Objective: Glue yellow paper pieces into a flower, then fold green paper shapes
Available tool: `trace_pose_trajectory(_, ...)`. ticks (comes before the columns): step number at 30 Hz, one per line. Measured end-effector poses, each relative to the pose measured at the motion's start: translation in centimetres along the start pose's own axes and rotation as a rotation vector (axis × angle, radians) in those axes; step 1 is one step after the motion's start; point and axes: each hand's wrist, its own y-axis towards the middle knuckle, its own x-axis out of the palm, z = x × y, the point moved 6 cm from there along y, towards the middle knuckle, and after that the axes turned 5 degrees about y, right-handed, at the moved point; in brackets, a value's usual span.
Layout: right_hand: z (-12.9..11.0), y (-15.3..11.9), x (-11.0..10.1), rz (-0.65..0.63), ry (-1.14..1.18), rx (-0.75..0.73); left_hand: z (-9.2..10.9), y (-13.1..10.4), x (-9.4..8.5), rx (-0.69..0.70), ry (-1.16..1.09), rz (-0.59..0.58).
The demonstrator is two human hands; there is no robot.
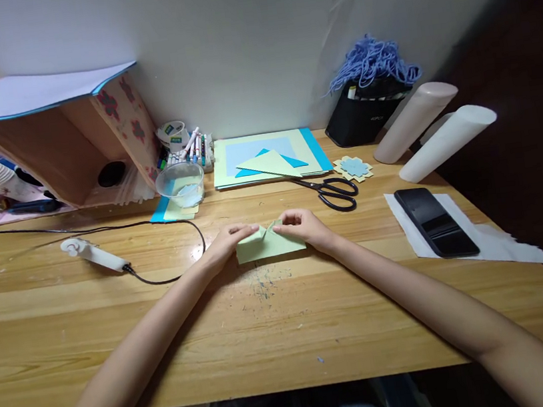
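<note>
A pale green piece of paper [270, 245], folded and with its upper edge bent, is held just above the middle of the wooden table. My left hand [226, 243] pinches its left side, thumb on top. On the right side, my right hand [304, 228] grips the upper edge between thumb and curled fingers. The two hands are a short way apart. Beyond them, black-handled scissors [333, 189] lie beside a stack of yellow and blue sheets [220, 163], which has folded triangles [270, 163] on top. A layered paper flower [353, 168] is right of the stack.
At the left stand an open box [124, 130] and a clear bowl [180, 184]; a white glue gun [94, 254] trails a black cable. Markers [193, 148] stand behind the bowl. Rightward are a black holder with blue yarn [368, 65], white rolls [447, 142] and a phone [435, 221].
</note>
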Motion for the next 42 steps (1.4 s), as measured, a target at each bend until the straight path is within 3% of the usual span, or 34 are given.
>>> trace_pose_trajectory(5, 0.0, -0.3, 0.9, -0.069, -0.051, 0.022, -0.4, 0.4, 0.1, 0.074, 0.300, 0.098)
trace_pose_trajectory(10, -0.2, -0.2, 0.5, -0.151, 0.045, 0.071, -0.4, 0.2, 0.0, 0.015, 0.294, 0.143)
trace_pose_trajectory(17, -0.4, -0.6, 0.9, -0.388, 0.114, 0.203, 0.3, -0.3, 0.3, -0.004, 0.287, 0.058)
trace_pose_trajectory(30, 0.1, -0.4, 0.8, -0.394, 0.002, 0.241, 0.3, -0.1, 0.6, 0.026, 0.339, 0.033)
trace_pose_trajectory(42, -0.3, -0.7, 1.1, -0.399, -0.035, 0.243, 0.7, 0.1, 0.7, 0.153, 0.454, -0.035)
